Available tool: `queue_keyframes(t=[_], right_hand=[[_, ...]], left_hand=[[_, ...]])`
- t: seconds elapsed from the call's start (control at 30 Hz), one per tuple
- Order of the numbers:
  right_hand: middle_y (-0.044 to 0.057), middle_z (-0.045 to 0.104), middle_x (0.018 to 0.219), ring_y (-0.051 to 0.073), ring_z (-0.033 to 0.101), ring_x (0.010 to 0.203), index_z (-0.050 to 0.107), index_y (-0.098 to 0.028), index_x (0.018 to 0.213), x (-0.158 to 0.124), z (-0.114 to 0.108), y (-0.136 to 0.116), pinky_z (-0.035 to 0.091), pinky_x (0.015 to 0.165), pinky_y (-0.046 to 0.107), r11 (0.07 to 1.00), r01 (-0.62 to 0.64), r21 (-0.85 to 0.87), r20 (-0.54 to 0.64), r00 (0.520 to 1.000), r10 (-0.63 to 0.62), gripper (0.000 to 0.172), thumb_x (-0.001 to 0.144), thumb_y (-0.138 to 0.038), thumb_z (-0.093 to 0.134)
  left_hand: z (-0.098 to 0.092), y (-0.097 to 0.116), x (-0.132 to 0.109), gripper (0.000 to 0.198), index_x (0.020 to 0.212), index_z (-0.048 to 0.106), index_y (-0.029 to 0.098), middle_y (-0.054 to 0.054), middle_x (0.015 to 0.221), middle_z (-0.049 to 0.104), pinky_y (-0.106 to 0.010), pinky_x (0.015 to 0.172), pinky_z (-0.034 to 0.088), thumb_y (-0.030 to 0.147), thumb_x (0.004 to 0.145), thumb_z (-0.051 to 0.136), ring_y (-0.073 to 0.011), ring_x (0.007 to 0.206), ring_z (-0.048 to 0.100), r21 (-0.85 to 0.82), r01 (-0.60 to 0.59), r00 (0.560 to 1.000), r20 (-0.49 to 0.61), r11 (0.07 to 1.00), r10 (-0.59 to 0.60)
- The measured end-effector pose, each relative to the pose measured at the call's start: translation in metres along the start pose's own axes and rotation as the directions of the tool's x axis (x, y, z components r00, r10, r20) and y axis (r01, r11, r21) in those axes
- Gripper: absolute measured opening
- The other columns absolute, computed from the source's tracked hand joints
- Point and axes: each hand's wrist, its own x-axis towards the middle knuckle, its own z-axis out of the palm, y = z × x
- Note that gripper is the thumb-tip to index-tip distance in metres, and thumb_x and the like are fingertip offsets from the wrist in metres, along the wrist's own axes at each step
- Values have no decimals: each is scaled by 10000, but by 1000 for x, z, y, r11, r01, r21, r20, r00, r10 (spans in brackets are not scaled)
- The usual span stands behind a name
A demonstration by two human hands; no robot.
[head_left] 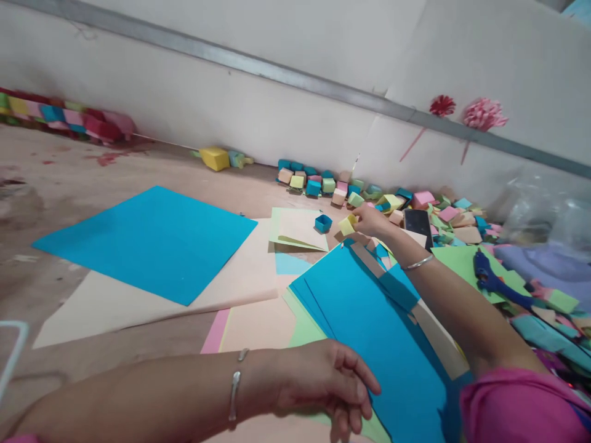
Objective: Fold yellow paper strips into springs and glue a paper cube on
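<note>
My right hand reaches far forward and pinches a small folded yellow paper box next to a small blue paper box. My left hand rests near the bottom on the edge of a stack of blue paper sheets, fingers loosely curled on the paper. Each wrist carries a silver bangle. A pile of small coloured paper boxes lies just beyond the right hand.
A large blue sheet lies on a peach sheet at left. A black phone and a blue glue gun sit at right among paper scraps. A white wall stands behind, with paper flowers. More boxes line the far left.
</note>
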Motion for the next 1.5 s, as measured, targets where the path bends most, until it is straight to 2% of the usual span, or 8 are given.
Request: queue_keyframes(t=[0.3, 0.5, 0.67, 0.9, 1.07, 1.3, 1.4, 1.5], right_hand=[[97, 697, 845, 214, 618, 802, 702, -152, 819, 23, -1, -1, 410, 640, 277, 992, 102, -69, 92, 991, -96, 157, 797, -300, 655], [122, 688, 1000, 217, 619, 846, 664, -148, 1014, 3, -15, 14, 414, 648, 268, 984, 176, 14, 16, 984, -176, 271, 869, -355, 564], [157, 582, 1270, 289, 543, 1135, 539, -148, 1250, -14, 4, 6, 440, 882, 358, 965, 251, 75, -66, 967, -247, 618, 716, -369, 758], [171, 574, 1299, 306, 552, 1159, 479, -128, 1317, 0, 35, -5, 446, 912, 392, 971, 198, 132, -159, 971, -177, 607, 770, -289, 687], [187, 579, 1265, 314, 548, 1146, 518, -112, 1277, -5, 20, -1, 447, 909, 389, 966, 219, 136, -190, 963, -191, 640, 703, -279, 747], [100, 663, 1045, 212, 635, 907, 584, -172, 1148, -127, -44, 23, 507, 798, 327, 957, 219, 188, -536, 840, -86, 289, 887, -295, 559], [88, 689, 1028, 204, 651, 927, 607, -193, 1102, -201, -19, 14, 516, 826, 322, 952, 281, 120, -469, 861, -195, 219, 927, -276, 506], [113, 642, 1233, 226, 596, 1138, 592, -191, 1202, -250, 28, -1, 497, 944, 346, 906, 417, 68, -258, 885, -388, 299, 934, -295, 510]], left_hand=[[0, 1, 0, 420, 887, 698, 123, -50, 718, 677, -191, 385, 413, 350, 572, 859, -110, 471, 597, -9, 14, 1000, 4, 1000, -14], [-1, 1, 1, 381, 904, 691, 135, -40, 714, 673, -188, 387, 417, 346, 623, 838, -108, 474, 596, -3, 15, 999, 43, 1000, -15], [-1, 0, 1, 373, 906, 689, 132, -37, 703, 669, -193, 401, 426, 346, 633, 827, -110, 475, 598, -1, -4, 999, 37, 1000, 4], [-2, -2, 2, 382, 891, 696, 128, -44, 714, 681, -197, 407, 406, 338, 600, 827, -107, 478, 589, 13, 1, 1000, 17, 1000, -1], [-3, -1, 1, 410, 885, 698, 118, -52, 712, 678, -192, 410, 389, 342, 572, 839, -102, 480, 582, 10, 4, 1000, -7, 1000, -3], [-1, -3, 0, 423, 921, 667, 131, -46, 739, 654, -199, 443, 416, 397, 626, 813, -92, 483, 567, 76, -15, 1000, -13, 997, 16], [0, -5, -4, 395, 993, 663, 144, -26, 736, 627, -207, 519, 450, 395, 701, 752, -92, 541, 565, 280, -56, 998, 34, 958, 48], [2, -3, -11, 282, 1014, 701, 155, -41, 824, 634, -215, 640, 473, 233, 746, 666, -113, 692, 584, 684, -210, 977, 171, 699, 127]])
